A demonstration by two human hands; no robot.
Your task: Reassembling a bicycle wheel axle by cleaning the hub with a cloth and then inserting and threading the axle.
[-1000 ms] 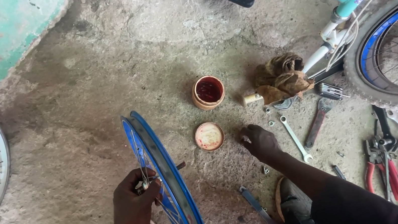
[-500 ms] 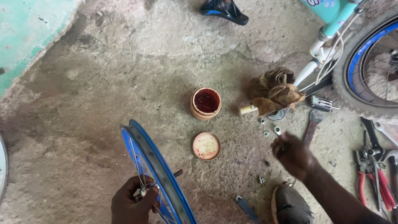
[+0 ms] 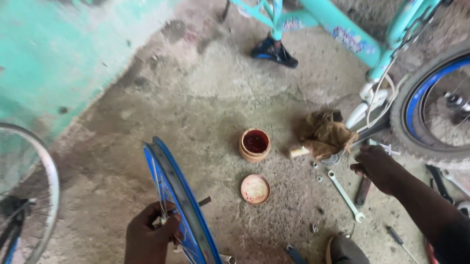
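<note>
My left hand [image 3: 151,235] grips the hub and spokes of a blue bicycle rim [image 3: 184,213] that stands upright on the concrete floor. My right hand [image 3: 378,167] reaches out to the right, over the small tools beside a brown rag [image 3: 325,133], close to a dark-handled tool [image 3: 363,191]. Whether it holds anything I cannot tell. A silver spanner [image 3: 344,195] lies just left of that hand. An open round tin of red grease [image 3: 255,144] and its lid [image 3: 254,188] sit between the rim and the rag.
A turquoise bicycle [image 3: 354,34] lies upside down at the right, its blue-rimmed tyre [image 3: 453,111] near my right arm. Another wheel [image 3: 10,201] stands at the left by a green wall [image 3: 10,52]. Loose nuts, pliers and screwdrivers litter the floor at lower right.
My right hand has moved from near the tin lid out to the right, to the tools by the rag. The view has tilted up. My left hand stays on the rim.
</note>
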